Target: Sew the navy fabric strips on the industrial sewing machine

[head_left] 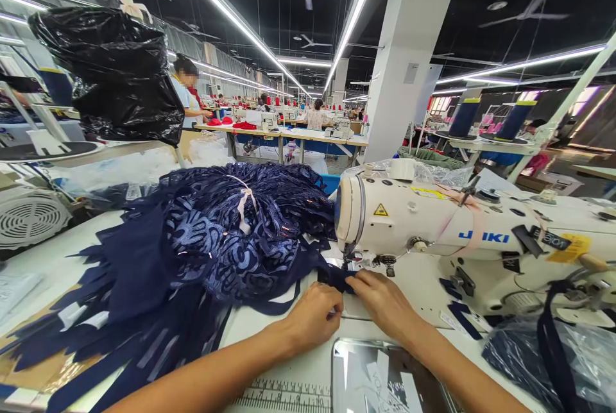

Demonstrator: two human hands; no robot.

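Observation:
Under the needle of a white sewing machine [385, 208] lies a strip of navy fabric [337, 275], running in from the left. My right hand [380, 301] is closed on the fabric just in front of the presser foot, its fingertips pinching the edge. Close beside it, my left hand [315, 313] is curled with the fingers bent together at the strip's near edge; what its fingertips hold is hidden. To the left spreads a large bundle of navy garment pieces [240, 240] with patterned lace, gathered by a pale tie [246, 198].
A metal tray [339, 374] with white labels sits at the table's front, beside a printed ruler [283, 397]. Navy scraps [464, 320] and a plastic bag [520, 355] lie to the right. A black plastic-covered object [110, 73] stands left. A person [185, 95] works behind.

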